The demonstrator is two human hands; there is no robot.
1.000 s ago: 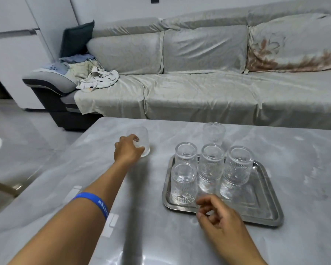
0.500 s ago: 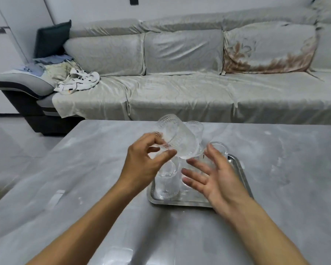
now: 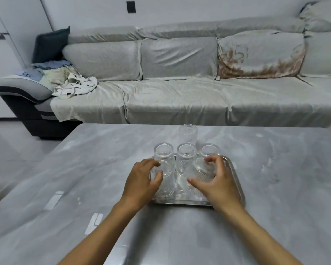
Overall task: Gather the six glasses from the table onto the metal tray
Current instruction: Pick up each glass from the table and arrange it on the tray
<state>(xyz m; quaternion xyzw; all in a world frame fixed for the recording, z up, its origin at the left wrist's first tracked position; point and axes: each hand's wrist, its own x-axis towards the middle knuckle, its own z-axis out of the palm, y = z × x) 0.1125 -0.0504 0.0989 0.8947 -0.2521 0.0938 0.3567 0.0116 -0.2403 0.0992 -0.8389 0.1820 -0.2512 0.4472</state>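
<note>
At frame centre, the right hand (image 3: 216, 180) cups a glass (image 3: 203, 170) on the metal tray (image 3: 235, 176); the left hand (image 3: 141, 180), fingers spread, touches another glass (image 3: 163, 180). One glass (image 3: 188, 133) stands on the counter (image 3: 275, 188) just beyond.

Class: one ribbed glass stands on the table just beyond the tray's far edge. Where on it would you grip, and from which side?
Grip the far glass round its ribbed wall, about mid-height, reaching from the right past the tray. It stands upright and alone on the table, so its sides look free; the tray's glasses crowd the near side.
</note>
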